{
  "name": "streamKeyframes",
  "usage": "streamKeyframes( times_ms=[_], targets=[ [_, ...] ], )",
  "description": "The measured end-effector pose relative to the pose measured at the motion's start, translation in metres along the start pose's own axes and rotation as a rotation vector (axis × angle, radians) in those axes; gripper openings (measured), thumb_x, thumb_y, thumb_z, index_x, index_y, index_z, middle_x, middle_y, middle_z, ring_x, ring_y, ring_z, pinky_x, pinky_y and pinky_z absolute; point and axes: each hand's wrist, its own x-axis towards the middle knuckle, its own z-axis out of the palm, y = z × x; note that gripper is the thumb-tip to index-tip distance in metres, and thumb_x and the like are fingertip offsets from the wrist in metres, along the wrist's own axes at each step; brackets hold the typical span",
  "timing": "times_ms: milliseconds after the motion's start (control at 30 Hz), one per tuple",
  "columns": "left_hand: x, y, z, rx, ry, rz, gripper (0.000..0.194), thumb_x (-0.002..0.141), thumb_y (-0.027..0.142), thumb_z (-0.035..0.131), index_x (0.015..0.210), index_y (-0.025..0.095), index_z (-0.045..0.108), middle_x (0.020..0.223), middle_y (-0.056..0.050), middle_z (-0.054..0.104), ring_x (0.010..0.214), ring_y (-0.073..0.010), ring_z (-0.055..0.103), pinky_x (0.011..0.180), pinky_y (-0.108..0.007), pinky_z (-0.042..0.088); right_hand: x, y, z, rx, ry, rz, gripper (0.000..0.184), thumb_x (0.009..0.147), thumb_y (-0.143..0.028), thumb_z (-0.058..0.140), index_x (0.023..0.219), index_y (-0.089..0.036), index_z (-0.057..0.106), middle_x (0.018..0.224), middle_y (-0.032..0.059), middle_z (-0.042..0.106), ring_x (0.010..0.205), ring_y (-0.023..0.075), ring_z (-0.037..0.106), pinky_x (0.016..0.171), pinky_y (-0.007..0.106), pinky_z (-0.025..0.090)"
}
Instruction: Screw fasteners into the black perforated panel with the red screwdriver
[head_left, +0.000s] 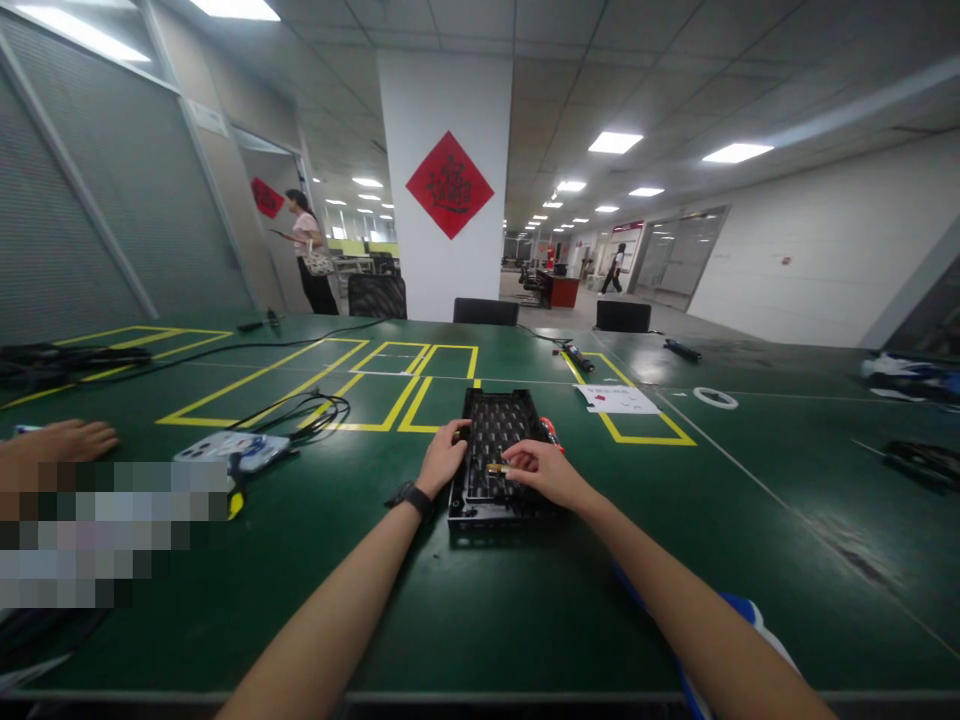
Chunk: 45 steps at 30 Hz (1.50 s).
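Note:
A black rectangular case [461, 512] lies on the green table in front of me, its long side pointing away. Inside it is a dark panel [491, 420] with a regular pattern of slots or cells. My left hand [444, 458], a dark band on its wrist, grips the left edge of the case. Above the panel, my right hand [546, 470] pinches a short brass-coloured piece [496, 469] between thumb and fingers; its exact kind is too small to make out. A red and white object [551, 432] shows partly behind my right hand.
Another person's hand [79, 440] rests at the left, near a phone-like device [244, 450] and black cables [322, 410]. Yellow tape [360, 427] marks the table. A paper sheet [619, 399], a white ring [715, 398] and a black tool [577, 358] lie beyond the case.

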Motion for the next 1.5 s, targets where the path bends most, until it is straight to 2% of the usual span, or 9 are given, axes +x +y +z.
streamKeyframes(
  times_ms=[233,400,600,733,867,1100,1200,1333,1500],
  targets=[
    [-0.007,0.006,-0.004,0.043,-0.029,0.038,0.04,0.07,0.011,0.043,0.104,0.02,0.059,0.099,-0.005,0.058,0.092,-0.0182,0.051,0.088,-0.033,0.041,-0.004,-0.012,-0.001,0.075,-0.145,-0.013,0.03,0.076,-0.035,0.059,0.098,-0.014,0.063,0.082,0.0045,0.064,0.07,0.012,0.058,0.064,0.024,0.046],
    [-0.009,0.008,-0.005,0.045,-0.02,0.021,0.035,0.07,0.011,0.043,0.098,0.02,0.061,0.102,-0.004,0.058,0.1,-0.0187,0.049,0.093,-0.033,0.038,-0.007,-0.016,-0.003,0.032,-0.273,-0.011,0.027,0.076,-0.035,0.059,0.091,-0.014,0.067,0.075,0.0037,0.066,0.064,0.0116,0.058,0.06,0.023,0.045],
    [-0.003,0.009,-0.004,-0.022,0.013,-0.109,0.018,0.069,0.012,0.045,0.082,0.017,0.057,0.085,-0.003,0.06,0.081,-0.015,0.056,0.077,-0.028,0.045,-0.009,-0.019,-0.004,-0.074,-0.362,-0.1,0.025,0.076,-0.034,0.059,0.09,-0.016,0.069,0.083,0.0044,0.068,0.074,0.0138,0.06,0.068,0.024,0.045],
    [0.004,0.004,0.001,0.008,0.074,-0.192,0.021,0.069,0.02,0.051,0.09,0.016,0.051,0.088,-0.005,0.059,0.079,-0.0155,0.057,0.075,-0.029,0.045,-0.009,-0.018,-0.004,-0.089,-0.346,-0.122,0.024,0.077,-0.034,0.058,0.089,-0.016,0.07,0.083,0.0044,0.069,0.075,0.0144,0.061,0.071,0.025,0.045],
    [0.008,0.003,0.005,0.034,0.103,-0.233,0.027,0.073,0.024,0.05,0.099,0.016,0.048,0.093,-0.007,0.06,0.084,-0.0175,0.058,0.078,-0.032,0.044,-0.009,-0.019,-0.004,-0.007,-0.327,-0.061,0.027,0.075,-0.036,0.06,0.088,-0.015,0.07,0.082,0.0051,0.069,0.072,0.0139,0.061,0.067,0.024,0.046],
    [0.005,0.002,0.005,-0.017,0.08,-0.144,0.038,0.073,0.018,0.046,0.111,0.019,0.048,0.112,-0.007,0.059,0.097,-0.0177,0.057,0.088,-0.032,0.041,-0.007,-0.016,-0.007,0.195,-0.278,0.039,0.034,0.071,-0.037,0.064,0.094,-0.012,0.067,0.084,0.0072,0.068,0.073,0.0142,0.062,0.067,0.025,0.048],
    [0.004,-0.002,0.003,-0.031,0.001,-0.108,0.051,0.07,0.016,0.046,0.12,0.021,0.045,0.121,-0.006,0.055,0.109,-0.0205,0.052,0.095,-0.035,0.037,-0.007,-0.017,-0.007,0.176,-0.259,0.015,0.038,0.071,-0.035,0.064,0.102,-0.013,0.064,0.085,0.0072,0.068,0.07,0.0134,0.061,0.066,0.025,0.048],
    [0.005,-0.008,0.0,-0.052,-0.132,-0.091,0.061,0.069,0.015,0.045,0.129,0.023,0.039,0.13,-0.004,0.048,0.118,-0.0232,0.045,0.1,-0.037,0.033,-0.008,-0.023,-0.007,0.034,-0.227,-0.076,0.032,0.074,-0.033,0.061,0.1,-0.014,0.066,0.085,0.0065,0.068,0.067,0.0123,0.059,0.063,0.024,0.047],
    [0.006,-0.009,0.002,-0.073,-0.115,-0.066,0.058,0.073,0.013,0.038,0.13,0.021,0.038,0.135,-0.003,0.043,0.123,-0.0209,0.039,0.105,-0.037,0.028,-0.009,-0.027,-0.005,-0.084,-0.278,-0.187,0.026,0.077,-0.03,0.059,0.096,-0.015,0.068,0.087,0.0065,0.067,0.074,0.0136,0.059,0.068,0.025,0.046]
  ],
)
